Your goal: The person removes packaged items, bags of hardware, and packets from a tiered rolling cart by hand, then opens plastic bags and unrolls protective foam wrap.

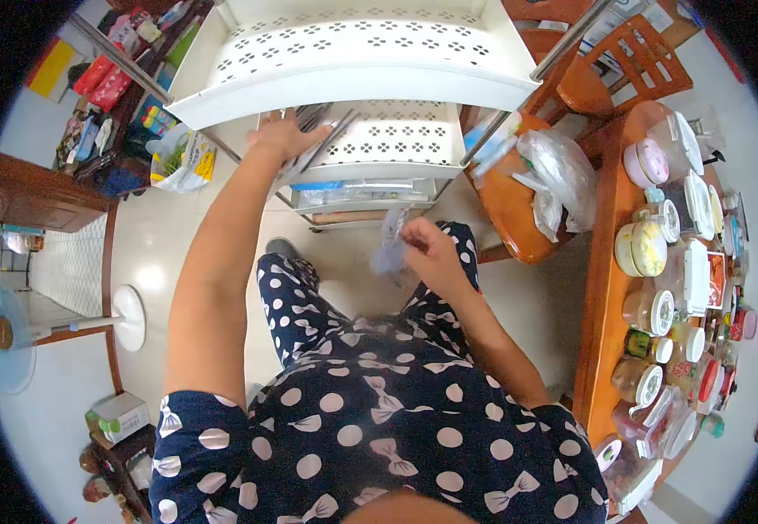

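Observation:
My left hand (284,138) reaches into the second tier of a white rack, at its left end. Its fingers are partly hidden under the top tier. It grips a bundle of thin dark and silvery strips (316,144), blurred, whose exact kind I cannot make out. The strips lie over the perforated white shelf (396,144). My right hand (436,255) is closed in a pinch above my knee, in front of the rack. From its fingers hangs a small crumpled clear plastic bag (389,244).
The top tier (353,83) overhangs the second. A lower tier holds blue and clear packages (361,189). To the right, a wooden chair (519,210) bears plastic bags (562,175), beside a table edge (602,288) crowded with lidded jars (650,312). A fan base (130,317) stands left.

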Demonstrator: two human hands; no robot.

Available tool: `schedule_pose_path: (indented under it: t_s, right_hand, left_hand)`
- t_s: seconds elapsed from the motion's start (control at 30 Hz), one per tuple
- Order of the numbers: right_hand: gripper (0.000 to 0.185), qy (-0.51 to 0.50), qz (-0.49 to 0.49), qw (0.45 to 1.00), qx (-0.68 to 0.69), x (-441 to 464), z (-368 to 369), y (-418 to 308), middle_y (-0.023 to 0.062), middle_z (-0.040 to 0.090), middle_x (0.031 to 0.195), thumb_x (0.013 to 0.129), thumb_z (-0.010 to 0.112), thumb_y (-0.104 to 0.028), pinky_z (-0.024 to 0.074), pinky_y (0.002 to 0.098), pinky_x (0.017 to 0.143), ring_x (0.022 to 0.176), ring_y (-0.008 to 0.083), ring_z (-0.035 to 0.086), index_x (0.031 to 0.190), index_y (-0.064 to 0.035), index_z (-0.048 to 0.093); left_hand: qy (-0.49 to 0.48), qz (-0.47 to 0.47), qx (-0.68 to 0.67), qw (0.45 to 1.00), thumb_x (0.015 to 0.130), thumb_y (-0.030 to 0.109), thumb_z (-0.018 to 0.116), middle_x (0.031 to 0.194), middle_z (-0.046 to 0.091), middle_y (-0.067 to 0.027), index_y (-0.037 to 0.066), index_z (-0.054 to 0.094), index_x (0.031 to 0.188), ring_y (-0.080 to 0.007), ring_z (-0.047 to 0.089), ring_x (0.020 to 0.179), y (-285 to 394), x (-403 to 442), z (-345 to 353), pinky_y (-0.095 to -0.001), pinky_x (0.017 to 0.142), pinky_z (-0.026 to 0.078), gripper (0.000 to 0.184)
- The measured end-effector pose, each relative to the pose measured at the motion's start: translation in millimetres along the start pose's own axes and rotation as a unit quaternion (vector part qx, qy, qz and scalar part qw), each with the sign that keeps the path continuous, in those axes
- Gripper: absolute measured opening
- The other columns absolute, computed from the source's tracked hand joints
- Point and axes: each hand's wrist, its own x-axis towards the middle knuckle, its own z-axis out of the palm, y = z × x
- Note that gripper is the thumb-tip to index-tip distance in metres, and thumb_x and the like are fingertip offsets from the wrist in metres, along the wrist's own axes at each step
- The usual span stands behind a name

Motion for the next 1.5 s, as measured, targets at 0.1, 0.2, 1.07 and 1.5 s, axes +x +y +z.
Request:
schedule_pose_path:
  t_s: [0.1, 0.2, 1.07, 1.5]
  right_hand:
    - [0.017, 0.014, 0.007, 1.0, 0.01, 4, 3, -6, 0.0069, 0.057, 0.084, 0.077, 0.058, -0.004, 0.0455, 0.0289, 0.073, 0.079, 0.0158, 0.055, 0.094, -0.0008, 0.054]
    - [0.017, 0.027, -0.015, 0.999, 0.01, 7, 4, -3, 0.0066, 0.057, 0.083, 0.078, 0.058, -0.005, 0.0459, 0.029, 0.073, 0.079, 0.0158, 0.056, 0.095, -0.0009, 0.055]
    - [0.021, -0.074, 0.003, 0.986, 0.152, 6, 47, -57, 0.0035, 0.059, 0.091, 0.081, 0.058, -0.002, 0.0457, 0.0261, 0.077, 0.084, 0.0105, 0.055, 0.102, 0.0006, 0.055]
    - [0.015, 0.031, -0.053, 0.993, 0.097, 1, 60, -31, 0.0038, 0.06, 0.089, 0.082, 0.058, -0.004, 0.0457, 0.026, 0.074, 0.083, 0.0107, 0.056, 0.096, 0.0003, 0.057]
  left_hand:
    - [0.121, 0.055, 0.03, 0.991, 0.076, 0.074, 0.044, 0.146, 0.028, -0.0183, 0.01, 0.026, 0.144, -0.0349, 0.033, 0.132, -2, -9, 2, -0.0537, 0.104, 0.03, 0.095]
    - [0.186, 0.164, -0.077, 0.966, 0.085, 0.053, 0.052, 0.127, 0.051, -0.019, 0.006, 0.048, 0.129, -0.0353, 0.049, 0.117, 4, -45, -10, -0.0475, 0.097, 0.039, 0.065]
    - [0.08, 0.14, -0.634, 0.756, 0.078, 0.0, 0.063, 0.077, 0.055, 0.0032, 0.001, 0.059, 0.088, -0.0046, 0.049, 0.069, 18, -219, 67, -0.02, 0.063, 0.042, 0.011]
    - [0.096, 0.134, -0.603, 0.78, 0.075, 0.001, 0.065, 0.073, 0.057, -0.0007, 0.001, 0.058, 0.1, -0.0067, 0.052, 0.066, 22, -222, 64, -0.0216, 0.062, 0.044, 0.025]
